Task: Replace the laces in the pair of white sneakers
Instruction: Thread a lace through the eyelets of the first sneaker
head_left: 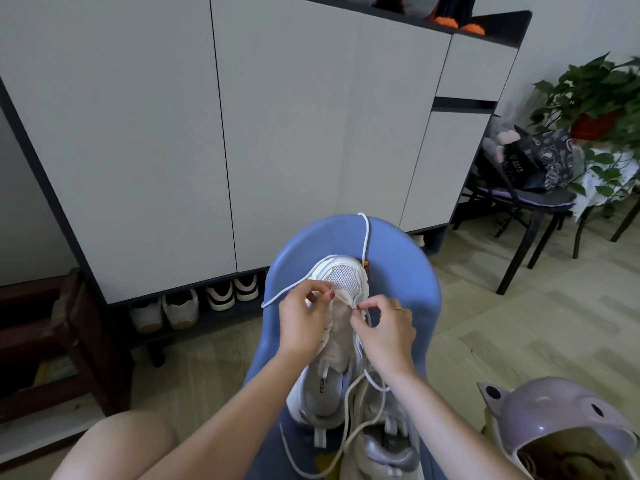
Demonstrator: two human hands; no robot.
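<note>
Lilac helmet point(554, 424): lower right, beside blue chair point(398, 258).
Sneaker point(337, 306): long axis vertical, toe toward frame top.
Left hand point(304, 323): fingers pinch white lace point(291, 289).
Right hand point(384, 327): fingertips pinch lace at eyelets.

White cabinet point(277, 133) with shoes point(194, 306) beneath; potted plant point(595, 98) right; lilac helmet point(554, 417) near.

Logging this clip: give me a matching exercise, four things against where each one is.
Things:
1. white sneaker
2. lilac helmet
3. potted plant
4. row of shoes

Places:
A. under the cabinet
B. on the blue seat, under both hands
C. bottom right corner
D. far right, at the back

Pairs: 1-B, 2-C, 3-D, 4-A
</note>
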